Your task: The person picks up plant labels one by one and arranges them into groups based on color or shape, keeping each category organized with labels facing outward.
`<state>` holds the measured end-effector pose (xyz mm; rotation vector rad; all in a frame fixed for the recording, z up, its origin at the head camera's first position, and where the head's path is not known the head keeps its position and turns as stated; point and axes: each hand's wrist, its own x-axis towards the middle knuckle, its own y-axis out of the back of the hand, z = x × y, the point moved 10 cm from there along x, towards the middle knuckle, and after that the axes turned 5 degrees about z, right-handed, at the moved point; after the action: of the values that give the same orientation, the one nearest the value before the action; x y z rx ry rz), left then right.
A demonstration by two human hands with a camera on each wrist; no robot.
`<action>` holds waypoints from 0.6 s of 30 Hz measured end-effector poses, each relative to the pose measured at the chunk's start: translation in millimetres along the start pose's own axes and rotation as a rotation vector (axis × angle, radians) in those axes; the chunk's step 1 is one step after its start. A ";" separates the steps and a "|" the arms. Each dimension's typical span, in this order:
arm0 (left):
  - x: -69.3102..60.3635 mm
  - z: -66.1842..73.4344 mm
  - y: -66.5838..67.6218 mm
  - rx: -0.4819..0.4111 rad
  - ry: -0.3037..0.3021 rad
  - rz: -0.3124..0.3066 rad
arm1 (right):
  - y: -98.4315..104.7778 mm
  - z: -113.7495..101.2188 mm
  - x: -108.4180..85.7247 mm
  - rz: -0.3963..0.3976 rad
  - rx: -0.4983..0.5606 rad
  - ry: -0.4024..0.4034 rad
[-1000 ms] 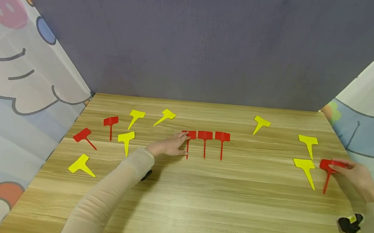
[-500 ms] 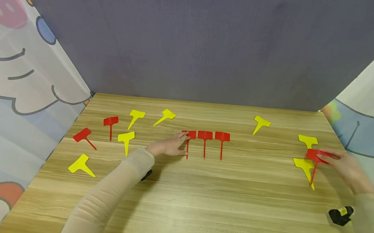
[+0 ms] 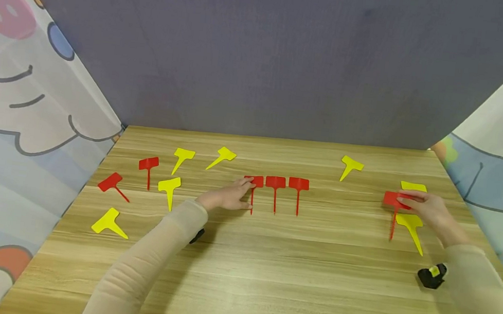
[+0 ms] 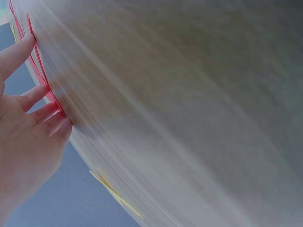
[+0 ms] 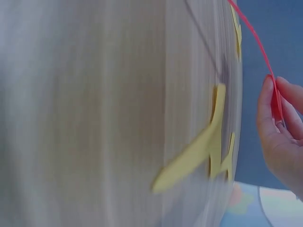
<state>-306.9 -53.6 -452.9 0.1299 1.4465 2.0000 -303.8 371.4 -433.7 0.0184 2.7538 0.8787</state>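
In the head view the left hand [image 3: 230,195] rests with extended fingers on a red T-shaped tag [image 3: 253,191], at the left end of a row with a second red tag [image 3: 276,182] and a third red tag [image 3: 299,183]. The right hand [image 3: 431,213] pinches the head of another red tag [image 3: 393,199] by its right end, its stem pointing down. In the right wrist view this red tag [image 5: 276,106] is held off the table between thumb and fingers. Under and beside that hand lie a yellow tag [image 3: 414,186] and another yellow tag [image 3: 411,222].
Left of the row lie several yellow tags, one [image 3: 170,186] near the left forearm, and two red tags, one [image 3: 149,163] upright and one [image 3: 111,182] slanted. A yellow tag [image 3: 351,164] lies at the back right. A grey wall [image 3: 266,65] stands behind the wooden table [image 3: 288,285].
The right hand has carried its red tag leftward from the right side, across the two yellow tags, to a place just left of them. The left hand has stayed on its tag.
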 end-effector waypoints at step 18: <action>0.6 0.0 0.8 0.019 -0.008 0.016 | -49.8 -43.8 18.1 -0.079 0.007 0.042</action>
<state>-307.8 -53.4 -452.3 0.1583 1.4639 1.9965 -328.7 307.4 -432.0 -0.1087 2.7750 0.8586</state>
